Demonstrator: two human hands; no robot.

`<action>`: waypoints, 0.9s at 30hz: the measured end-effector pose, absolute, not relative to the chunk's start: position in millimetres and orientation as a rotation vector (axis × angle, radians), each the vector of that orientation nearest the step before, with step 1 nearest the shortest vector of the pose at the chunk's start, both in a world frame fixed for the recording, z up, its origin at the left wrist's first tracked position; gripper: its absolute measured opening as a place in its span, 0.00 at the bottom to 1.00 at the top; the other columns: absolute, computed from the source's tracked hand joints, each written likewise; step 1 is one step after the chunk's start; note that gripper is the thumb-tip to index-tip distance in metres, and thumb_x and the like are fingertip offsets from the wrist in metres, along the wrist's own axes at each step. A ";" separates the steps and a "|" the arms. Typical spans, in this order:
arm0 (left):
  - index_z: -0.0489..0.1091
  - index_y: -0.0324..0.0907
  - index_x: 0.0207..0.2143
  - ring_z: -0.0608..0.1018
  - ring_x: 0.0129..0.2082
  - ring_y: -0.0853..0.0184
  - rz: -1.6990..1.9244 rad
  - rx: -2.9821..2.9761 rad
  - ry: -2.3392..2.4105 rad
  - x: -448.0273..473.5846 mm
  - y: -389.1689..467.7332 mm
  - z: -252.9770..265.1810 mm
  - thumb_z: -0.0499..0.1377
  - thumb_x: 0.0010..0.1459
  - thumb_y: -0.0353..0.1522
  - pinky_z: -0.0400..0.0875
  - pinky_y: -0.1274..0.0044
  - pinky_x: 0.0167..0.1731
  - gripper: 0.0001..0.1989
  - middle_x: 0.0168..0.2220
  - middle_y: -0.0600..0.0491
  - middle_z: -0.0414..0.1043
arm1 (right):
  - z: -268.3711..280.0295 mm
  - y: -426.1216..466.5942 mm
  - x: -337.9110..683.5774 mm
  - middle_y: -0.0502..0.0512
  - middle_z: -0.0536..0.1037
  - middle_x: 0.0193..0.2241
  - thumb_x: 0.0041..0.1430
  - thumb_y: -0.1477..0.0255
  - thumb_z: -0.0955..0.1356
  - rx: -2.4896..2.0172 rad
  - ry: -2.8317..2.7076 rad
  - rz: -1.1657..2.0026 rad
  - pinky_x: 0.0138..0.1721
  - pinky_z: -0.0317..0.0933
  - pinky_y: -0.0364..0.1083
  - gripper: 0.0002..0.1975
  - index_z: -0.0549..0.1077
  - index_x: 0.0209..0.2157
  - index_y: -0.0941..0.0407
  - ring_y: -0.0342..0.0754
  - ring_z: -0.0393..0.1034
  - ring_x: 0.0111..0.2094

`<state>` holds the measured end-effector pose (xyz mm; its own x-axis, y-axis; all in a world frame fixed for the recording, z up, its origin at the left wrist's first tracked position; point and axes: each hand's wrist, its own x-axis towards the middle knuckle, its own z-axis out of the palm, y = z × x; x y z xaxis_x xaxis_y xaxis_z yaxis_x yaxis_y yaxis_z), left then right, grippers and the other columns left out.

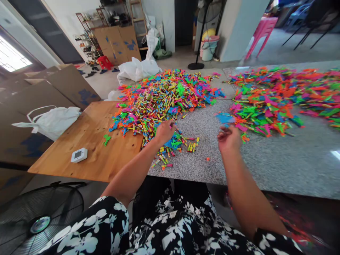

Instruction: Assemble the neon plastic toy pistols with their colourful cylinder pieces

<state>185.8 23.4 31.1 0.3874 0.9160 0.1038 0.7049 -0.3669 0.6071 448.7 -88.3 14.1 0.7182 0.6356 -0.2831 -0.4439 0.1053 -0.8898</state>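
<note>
My left hand [165, 132] is at the near edge of a big heap of small colourful plastic pieces and label-wrapped tubes [162, 95]. Its fingers are curled together, and what they hold, if anything, is hidden. To the right, my right hand [230, 139] is raised over the grey stone tabletop, fingertips pinched at a blurred blue plastic piece [225, 118]. That hand is beside a second heap of bright plastic pieces [261, 113]. Between my hands a few yellow-labelled tubes [192, 146] lie side by side. A tiny orange bit [208, 159] lies nearer the front edge.
On the wooden board [92, 141] at left are a white digital timer [79, 155] and a green plastic piece [106, 139]. Cardboard boxes [47, 92] and a white bag [53, 122] stand beyond it. A black fan [39, 219] is at lower left.
</note>
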 end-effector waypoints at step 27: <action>0.66 0.42 0.29 0.66 0.22 0.74 0.921 0.758 0.921 187.6 6.6 43.6 0.72 0.53 0.46 0.62 0.80 0.23 0.21 0.24 0.57 0.66 | 21.2 -87.3 334.8 0.44 0.76 0.26 0.53 0.54 0.75 -1.155 -0.890 1.197 0.17 0.56 0.41 0.23 0.72 0.45 0.51 0.41 0.62 0.18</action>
